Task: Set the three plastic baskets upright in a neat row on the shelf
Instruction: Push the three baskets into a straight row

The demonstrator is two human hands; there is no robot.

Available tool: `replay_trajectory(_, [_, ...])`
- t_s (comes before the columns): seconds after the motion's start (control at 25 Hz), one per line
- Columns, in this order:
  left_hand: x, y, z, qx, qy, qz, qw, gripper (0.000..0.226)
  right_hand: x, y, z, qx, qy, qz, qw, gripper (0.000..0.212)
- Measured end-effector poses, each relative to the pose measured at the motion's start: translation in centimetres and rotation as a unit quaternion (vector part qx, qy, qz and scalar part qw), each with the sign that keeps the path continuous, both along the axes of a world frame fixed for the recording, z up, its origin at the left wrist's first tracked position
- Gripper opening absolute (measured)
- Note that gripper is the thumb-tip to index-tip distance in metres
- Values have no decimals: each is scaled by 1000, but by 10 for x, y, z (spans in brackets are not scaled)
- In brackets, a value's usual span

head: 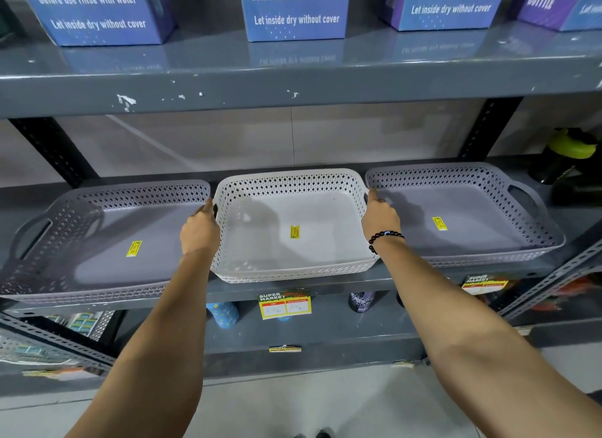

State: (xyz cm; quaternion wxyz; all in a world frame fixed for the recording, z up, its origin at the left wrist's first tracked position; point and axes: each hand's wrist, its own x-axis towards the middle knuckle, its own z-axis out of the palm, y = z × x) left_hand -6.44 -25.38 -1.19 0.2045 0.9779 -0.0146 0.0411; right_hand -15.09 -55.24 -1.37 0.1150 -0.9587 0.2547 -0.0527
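Three shallow plastic baskets stand upright side by side on the grey shelf (325,284). A grey basket (97,235) is on the left, a white basket (293,251) in the middle and another grey basket (462,209) on the right. Each has a yellow sticker on its floor. My left hand (199,229) grips the white basket's left side handle. My right hand (379,219), with a dark bead bracelet at the wrist, grips its right side handle. The fingers of both hands are hidden behind the basket's walls.
Blue printed boxes (294,10) stand on the shelf above. A dark bottle with a green lid (566,157) stands at the far right of the basket shelf. Price tags (284,304) hang on the shelf's front edge. Bottles (223,313) sit on the shelf below.
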Motion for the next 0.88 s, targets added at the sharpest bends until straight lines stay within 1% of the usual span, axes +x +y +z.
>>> replay_trajectory(0.24, [1,0,0,0,1,0,1000,49,-1,1,1,16,1,-4,1000,58])
replay_trajectory(0.48, [0,1,-1,18,-4,-13,1000,50,0,-1,-1,24,-2,-3,1000,60])
replay_trajectory(0.64, [2,-1,-1,25,3,-18,1000,50,4,-3,-3,21,-3,-4,1000,60])
replay_trajectory(0.8, [4,1,6,24,28,-18,999,49,4,-1,0,51,7,-28,998,59])
replay_trajectory(0.88, [1,-1,8,28,20,-21,999,50,1,2,-2,20,-25,-33,999,61])
